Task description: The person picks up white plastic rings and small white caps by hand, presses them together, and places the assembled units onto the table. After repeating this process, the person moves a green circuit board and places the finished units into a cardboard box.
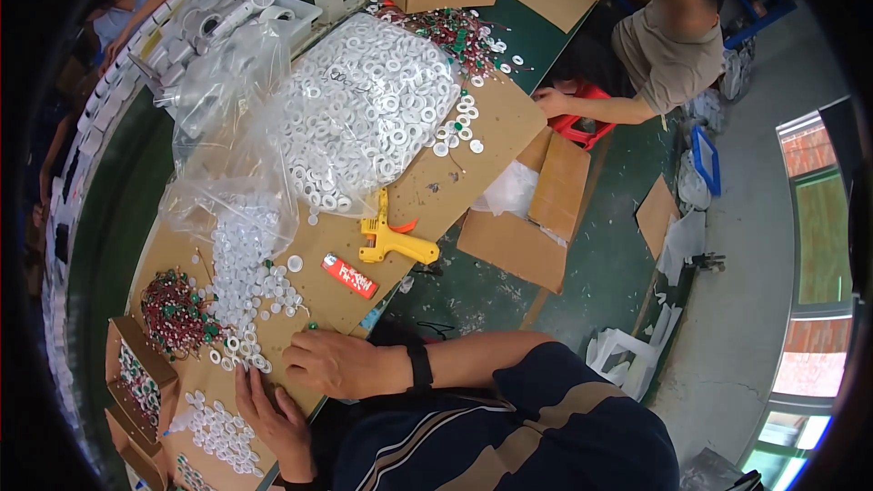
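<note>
My left hand (277,420) lies over the cardboard-covered table with its fingers stretched out. Its fingertips reach the near edge of a cluster of white rings (244,345). Close beside it, my right hand (329,362), with a black band at the wrist, is curled closed; whatever its fingers hold is hidden. Past the rings spreads a heap of small white translucent caps (245,259). To their left is a tangle of red wires with small green parts (177,314). A pile of white round pieces (218,432) sits left of my left hand.
A yellow glue gun (393,238) and a red box (349,275) lie beyond my right hand. Farther back rests a large clear bag of white rings (364,109). Cardboard boxes (145,382) stand at the left edge. An open carton (527,218) and a seated co-worker (677,45) are at right.
</note>
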Demonstrator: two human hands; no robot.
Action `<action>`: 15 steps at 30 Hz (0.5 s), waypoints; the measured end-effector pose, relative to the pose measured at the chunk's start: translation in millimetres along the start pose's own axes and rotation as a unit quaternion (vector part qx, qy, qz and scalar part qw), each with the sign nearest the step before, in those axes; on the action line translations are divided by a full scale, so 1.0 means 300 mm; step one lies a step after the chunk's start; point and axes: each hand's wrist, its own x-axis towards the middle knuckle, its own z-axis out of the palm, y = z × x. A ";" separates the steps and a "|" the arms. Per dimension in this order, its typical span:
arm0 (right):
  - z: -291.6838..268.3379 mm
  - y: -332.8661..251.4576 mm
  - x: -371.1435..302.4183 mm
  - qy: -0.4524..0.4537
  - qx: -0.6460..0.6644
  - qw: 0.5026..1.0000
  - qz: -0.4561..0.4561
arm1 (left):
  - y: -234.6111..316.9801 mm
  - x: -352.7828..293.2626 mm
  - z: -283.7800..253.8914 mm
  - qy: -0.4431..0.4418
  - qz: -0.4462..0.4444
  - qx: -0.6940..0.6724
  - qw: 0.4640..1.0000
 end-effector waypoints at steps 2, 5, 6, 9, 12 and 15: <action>0.000 0.002 0.000 -0.006 0.000 1.000 -0.001 | -0.007 -0.004 0.002 -0.004 -0.002 0.010 1.000; 0.004 -0.003 0.000 -0.019 0.013 1.000 0.001 | 0.000 -0.002 0.002 -0.001 -0.012 -0.012 1.000; 0.004 -0.002 0.000 -0.019 0.013 1.000 0.001 | 0.002 0.000 0.002 0.002 -0.017 -0.022 1.000; 0.003 0.003 0.001 -0.019 0.016 1.000 0.003 | 0.009 0.004 0.001 -0.008 -0.026 -0.016 1.000; -0.006 0.011 0.003 -0.019 0.016 1.000 0.004 | 0.020 0.020 0.004 -0.005 -0.026 -0.010 1.000; -0.005 0.011 -0.001 -0.015 0.013 1.000 0.005 | 0.025 0.033 0.004 0.005 -0.014 -0.003 1.000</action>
